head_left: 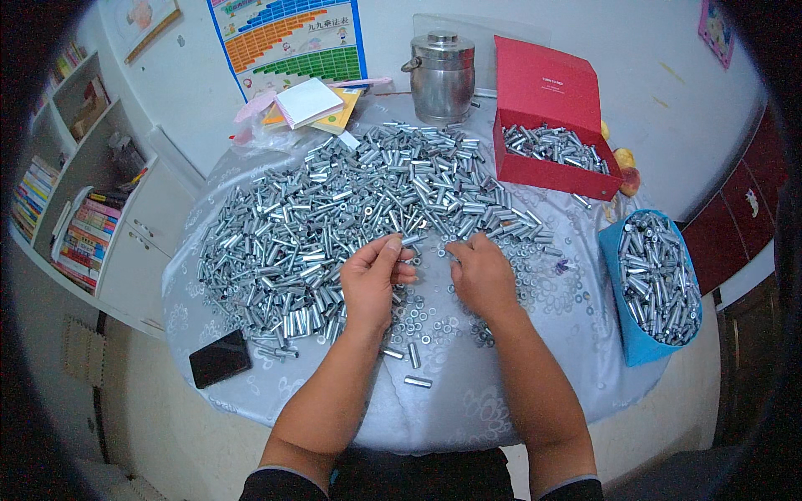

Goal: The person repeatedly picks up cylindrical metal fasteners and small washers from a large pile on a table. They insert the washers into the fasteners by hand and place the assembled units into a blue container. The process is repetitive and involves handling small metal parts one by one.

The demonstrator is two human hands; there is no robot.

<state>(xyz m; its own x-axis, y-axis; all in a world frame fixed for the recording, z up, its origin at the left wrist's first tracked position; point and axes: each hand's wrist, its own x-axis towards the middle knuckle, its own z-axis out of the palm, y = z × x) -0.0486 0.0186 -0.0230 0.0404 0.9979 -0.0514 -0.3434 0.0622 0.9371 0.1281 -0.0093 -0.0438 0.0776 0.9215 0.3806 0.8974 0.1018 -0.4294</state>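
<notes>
A large heap of silvery metal sleeves and bolts [284,225] covers much of the table. Over its near edge, my left hand [372,280] has thumb and forefinger pinched together; a short metal piece shows by the fingertips, but I cannot tell whether it is held. My right hand [484,280] is a little to the right, back up, with its fingers curled and bent toward the left hand. Whatever it may grip is hidden. Small metal washers [426,339] lie scattered below and between the hands. Nearer to me are a few loose sleeves [418,382].
A blue fabric bin [632,321] full of bolts stands at the right edge. Behind it sits an open red box [547,177] with more metal pieces. At the back are a steel pot [443,79] and notepads [307,103]. A black phone [220,359] lies front left.
</notes>
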